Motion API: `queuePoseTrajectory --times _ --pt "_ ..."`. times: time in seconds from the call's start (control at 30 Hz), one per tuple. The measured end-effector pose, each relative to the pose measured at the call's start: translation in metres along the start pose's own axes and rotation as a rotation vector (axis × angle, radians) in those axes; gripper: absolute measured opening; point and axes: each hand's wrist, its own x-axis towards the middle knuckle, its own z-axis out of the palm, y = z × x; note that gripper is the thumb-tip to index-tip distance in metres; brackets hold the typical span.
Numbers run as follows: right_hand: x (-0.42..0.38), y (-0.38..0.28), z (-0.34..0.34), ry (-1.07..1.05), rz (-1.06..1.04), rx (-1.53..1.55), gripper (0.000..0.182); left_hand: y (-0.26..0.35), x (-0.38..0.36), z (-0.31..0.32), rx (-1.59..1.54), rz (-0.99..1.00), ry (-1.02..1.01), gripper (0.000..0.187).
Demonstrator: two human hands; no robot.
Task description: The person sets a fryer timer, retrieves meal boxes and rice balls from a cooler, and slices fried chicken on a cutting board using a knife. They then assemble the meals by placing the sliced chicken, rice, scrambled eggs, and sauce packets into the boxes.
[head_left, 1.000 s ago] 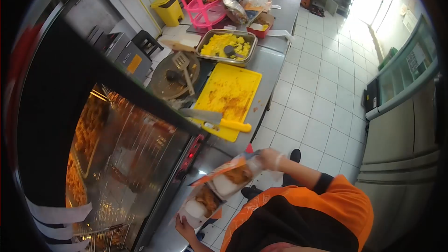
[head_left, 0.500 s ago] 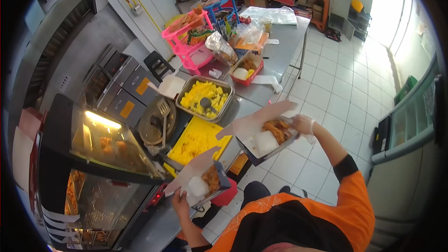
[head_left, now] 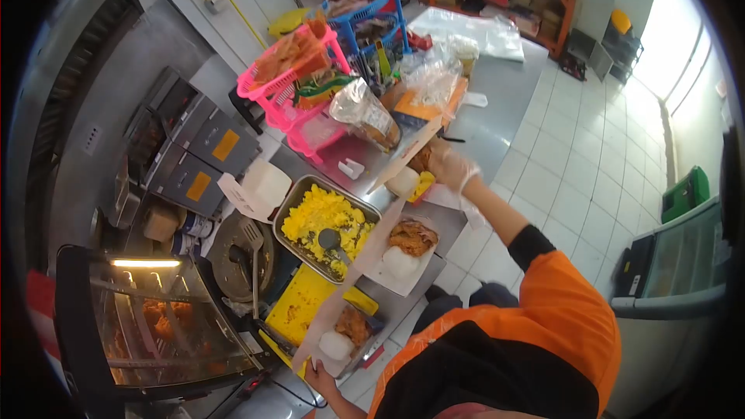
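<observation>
My left hand point(head_left: 320, 379) grips the near edge of an open takeaway box point(head_left: 358, 355) with white rice point(head_left: 335, 345) and brown fried chicken point(head_left: 353, 324). My right hand point(head_left: 452, 166), in a clear plastic glove, closes on the right side of another open box, whose raised lid point(head_left: 409, 154) leans to the left. That box holds white rice point(head_left: 403, 182), yellow scrambled egg point(head_left: 423, 185) and chicken partly hidden by my fingers. Between my hands, a third open box point(head_left: 403, 287) sits on the steel table with chicken point(head_left: 414, 237) and rice point(head_left: 400, 262).
A steel tray point(head_left: 284, 206) of scrambled egg stands left, beside a yellow board point(head_left: 299, 302) and a pan point(head_left: 221, 256) with a spatula point(head_left: 254, 260). A lit food warmer point(head_left: 155, 318) is nearer. Pink point(head_left: 272, 112) and blue point(head_left: 403, 27) racks and a foil bag point(head_left: 365, 112) stand farther back.
My right hand has let go of the middle box, which now rests on the table, and has reached to the far box. The left box has moved lower. My view has shifted.
</observation>
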Motion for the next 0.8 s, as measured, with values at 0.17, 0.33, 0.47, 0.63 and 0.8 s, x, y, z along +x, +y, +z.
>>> queuePoseTrajectory --times 0.17,0.33,0.47,0.63,0.8 --pt "0.068 0.068 0.017 -0.029 -0.040 -0.227 0.030 0.033 0.040 -0.013 0.320 0.107 0.108 0.031" --pt "0.103 0.103 0.077 -0.275 -0.143 -0.303 0.031 0.035 0.055 0.019 0.699 0.175 0.287 0.041" --pt "0.101 0.097 0.028 -0.518 -0.140 -0.257 0.031 0.221 -0.028 0.145 0.756 0.425 0.600 0.033" --pt "0.114 0.163 0.089 -0.572 -0.605 -0.362 0.039 0.287 -0.103 0.378 0.239 0.582 -0.595 0.037" --pt "0.111 0.206 0.115 -0.516 -0.320 0.080 0.052 0.244 -0.126 0.488 0.596 0.501 -0.428 0.050"
